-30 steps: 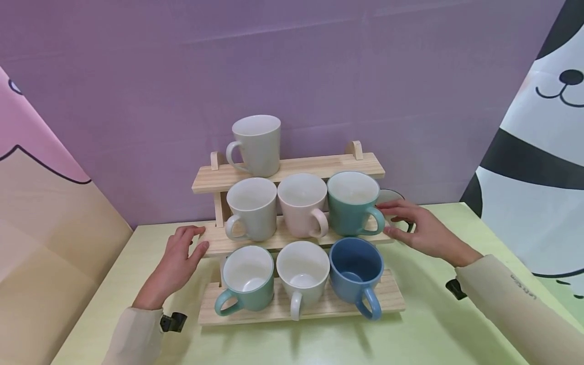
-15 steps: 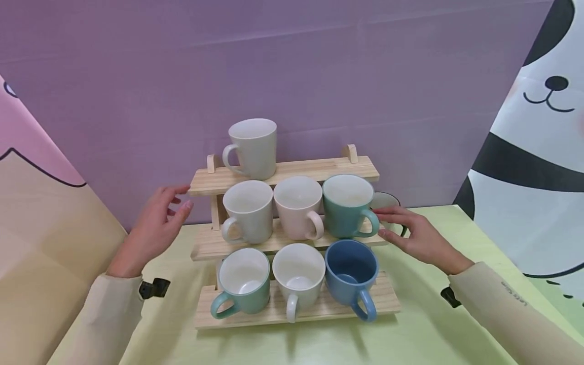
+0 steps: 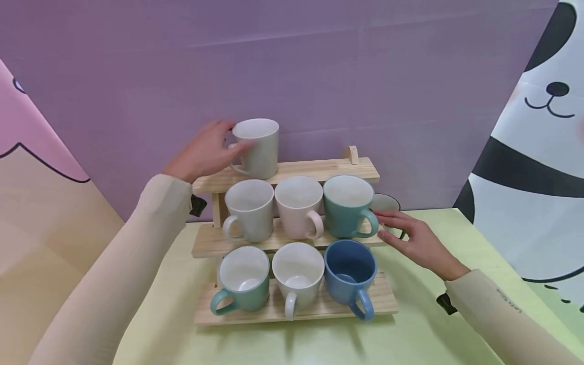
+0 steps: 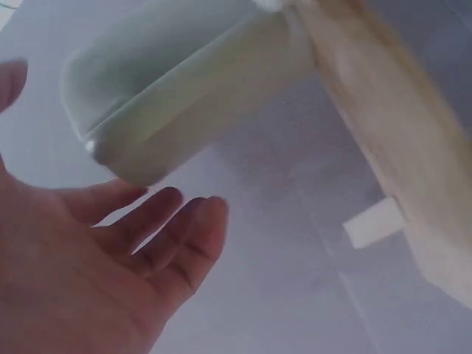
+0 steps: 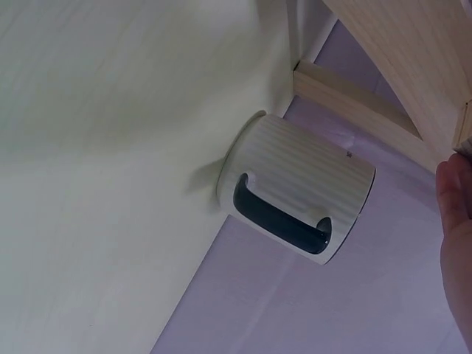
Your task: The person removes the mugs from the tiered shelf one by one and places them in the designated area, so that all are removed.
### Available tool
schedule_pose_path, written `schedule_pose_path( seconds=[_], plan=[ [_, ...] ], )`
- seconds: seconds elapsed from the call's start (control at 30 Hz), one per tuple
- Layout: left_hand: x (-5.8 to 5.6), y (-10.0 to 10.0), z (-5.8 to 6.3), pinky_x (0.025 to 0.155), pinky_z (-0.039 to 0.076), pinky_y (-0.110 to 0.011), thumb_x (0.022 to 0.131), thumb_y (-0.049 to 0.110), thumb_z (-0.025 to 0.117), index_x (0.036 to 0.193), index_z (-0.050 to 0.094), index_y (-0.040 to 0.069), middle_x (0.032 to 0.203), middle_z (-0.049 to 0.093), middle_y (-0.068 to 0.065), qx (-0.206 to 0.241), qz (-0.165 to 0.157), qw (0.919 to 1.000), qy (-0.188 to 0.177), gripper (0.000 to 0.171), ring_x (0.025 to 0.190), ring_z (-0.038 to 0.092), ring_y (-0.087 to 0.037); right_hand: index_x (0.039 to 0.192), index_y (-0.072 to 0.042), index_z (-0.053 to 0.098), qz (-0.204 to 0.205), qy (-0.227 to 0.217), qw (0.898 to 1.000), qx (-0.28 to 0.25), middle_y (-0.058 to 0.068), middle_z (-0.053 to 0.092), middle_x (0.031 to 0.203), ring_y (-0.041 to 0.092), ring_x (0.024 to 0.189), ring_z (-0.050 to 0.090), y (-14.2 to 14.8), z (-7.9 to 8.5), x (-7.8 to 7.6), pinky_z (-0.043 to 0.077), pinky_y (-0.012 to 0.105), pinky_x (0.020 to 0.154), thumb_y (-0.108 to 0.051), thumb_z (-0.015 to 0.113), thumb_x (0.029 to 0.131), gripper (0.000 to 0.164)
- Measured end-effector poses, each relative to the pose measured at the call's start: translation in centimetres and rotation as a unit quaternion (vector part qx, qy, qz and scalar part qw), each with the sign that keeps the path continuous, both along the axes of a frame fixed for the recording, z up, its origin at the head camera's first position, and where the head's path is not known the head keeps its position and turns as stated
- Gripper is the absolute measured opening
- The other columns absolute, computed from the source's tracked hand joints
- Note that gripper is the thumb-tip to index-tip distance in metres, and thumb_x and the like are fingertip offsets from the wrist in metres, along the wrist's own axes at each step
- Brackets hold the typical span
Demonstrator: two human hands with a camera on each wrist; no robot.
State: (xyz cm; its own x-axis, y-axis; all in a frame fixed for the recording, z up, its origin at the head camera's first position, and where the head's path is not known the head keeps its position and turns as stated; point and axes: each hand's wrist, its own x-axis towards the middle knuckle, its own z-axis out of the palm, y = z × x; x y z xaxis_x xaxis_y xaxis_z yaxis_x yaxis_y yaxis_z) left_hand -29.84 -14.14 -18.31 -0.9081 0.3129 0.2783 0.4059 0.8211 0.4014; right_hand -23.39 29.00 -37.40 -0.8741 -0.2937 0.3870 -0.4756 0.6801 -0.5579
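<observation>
A light grey mug stands on the top shelf of a three-tier wooden rack. My left hand reaches its handle side, thumb in front of the mug and fingers behind the rim. In the left wrist view the fingers of the left hand are spread loosely, close beside the mug. My right hand has relaxed fingers at the right end of the middle shelf, next to a teal mug. At the right wrist view's edge, the right hand touches the wood.
The middle shelf also bears a grey mug and a pink mug. Below stand a light teal mug, a white mug and a blue mug. A ribbed mug with a dark handle stands on the table behind the rack.
My left hand has left the middle shelf's left end and risen to the grey mug on the top shelf. The right hand stays at the rack's right end.
</observation>
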Motion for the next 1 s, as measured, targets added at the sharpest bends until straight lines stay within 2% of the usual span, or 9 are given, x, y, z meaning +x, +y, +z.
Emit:
schedule_pose_path(
  seconds=[0.13, 0.3, 0.43, 0.53, 0.7, 0.83, 0.93, 1.0],
  plan=[
    [-1.2, 1.2, 0.7, 0.094, 0.038, -0.044, 0.081, 0.068, 0.052, 0.135, 0.043, 0.001, 0.13, 0.043, -0.014, -0.01, -0.002, 0.9997, -0.022, 0.087, 0.114, 0.043, -0.027, 0.132, -0.023, 0.057, 0.0, -0.009, 1.0, -0.011, -0.007, 0.05, 0.134, 0.018, 0.122, 0.044, -0.1, 0.0, 0.2, 0.044, 0.043, 0.085, -0.029, 0.064, 0.092, 0.042],
    [-1.7, 1.7, 0.7, 0.084, 0.044, -0.04, 0.08, 0.062, 0.06, 0.129, 0.047, -0.001, 0.12, 0.049, -0.014, 0.022, 0.001, 0.9992, -0.033, 0.081, 0.101, 0.05, -0.025, 0.132, -0.024, 0.057, 0.002, -0.013, 1.0, -0.014, -0.007, 0.05, 0.134, 0.018, 0.122, 0.045, -0.4, 0.0, 0.3, 0.045, 0.042, 0.086, -0.03, 0.064, 0.092, 0.041],
    [-2.2, 1.7, 0.7, 0.07, 0.046, -0.037, 0.081, 0.055, 0.063, 0.113, 0.055, -0.002, 0.099, 0.058, -0.012, 0.029, 0.004, 0.9995, -0.015, 0.066, 0.087, 0.055, -0.025, 0.132, -0.022, 0.057, 0.01, -0.013, 1.0, -0.014, -0.004, 0.049, 0.135, 0.021, 0.124, 0.044, -0.5, 0.2, 0.2, 0.044, 0.046, 0.087, -0.029, 0.064, 0.091, 0.042],
    [-2.2, 1.5, 0.7, 0.065, 0.045, -0.036, 0.08, 0.055, 0.064, 0.104, 0.057, 0.001, 0.091, 0.059, -0.011, 0.024, 0.013, 0.9996, -0.005, 0.059, 0.08, 0.054, -0.025, 0.133, -0.02, 0.056, 0.021, -0.012, 1.0, -0.014, -0.001, 0.049, 0.136, 0.025, 0.125, 0.043, -0.7, 0.3, 0.2, 0.045, 0.048, 0.086, -0.027, 0.064, 0.091, 0.043],
    [-1.9, 0.6, 0.4, 0.067, 0.046, -0.036, 0.079, 0.049, 0.067, 0.106, 0.058, 0.0, 0.094, 0.059, -0.011, 0.046, 0.012, 0.9989, 0.004, 0.058, 0.082, 0.055, -0.025, 0.133, -0.02, 0.056, 0.037, -0.013, 0.999, -0.013, -0.001, 0.048, 0.137, 0.025, 0.125, 0.044, -1.1, 0.3, 0.0, 0.045, 0.048, 0.087, -0.026, 0.064, 0.092, 0.043],
    [-1.4, -0.6, 0.6, 0.072, 0.047, -0.037, 0.078, 0.047, 0.068, 0.115, 0.056, -0.003, 0.102, 0.058, -0.013, 0.059, 0.007, 0.998, 0.02, 0.063, 0.088, 0.055, -0.026, 0.133, -0.022, 0.056, 0.03, -0.008, 0.999, -0.013, -0.004, 0.049, 0.136, 0.021, 0.124, 0.044, -1.3, 0.1, -0.2, 0.045, 0.039, 0.088, -0.027, 0.064, 0.092, 0.042],
    [-0.5, -1.9, 1.0, 0.076, 0.046, -0.04, 0.079, 0.049, 0.067, 0.121, 0.053, -0.003, 0.11, 0.057, -0.014, 0.058, 0.018, 0.9978, 0.029, 0.069, 0.095, 0.053, -0.026, 0.133, -0.025, 0.057, 0.021, -0.009, 1.0, -0.016, -0.008, 0.049, 0.136, 0.017, 0.124, 0.044, -1.3, 0.0, -0.3, 0.045, 0.033, 0.087, -0.028, 0.064, 0.092, 0.042],
    [0.4, -3.1, 1.2, 0.078, 0.045, -0.042, 0.079, 0.049, 0.067, 0.124, 0.052, -0.003, 0.113, 0.055, -0.015, 0.062, 0.026, 0.9971, 0.035, 0.071, 0.098, 0.052, -0.028, 0.132, -0.026, 0.057, 0.021, -0.01, 1.0, -0.018, -0.008, 0.049, 0.136, 0.018, 0.124, 0.044, -1.3, -0.1, -0.3, 0.045, 0.034, 0.087, -0.029, 0.064, 0.092, 0.041]
  ],
)
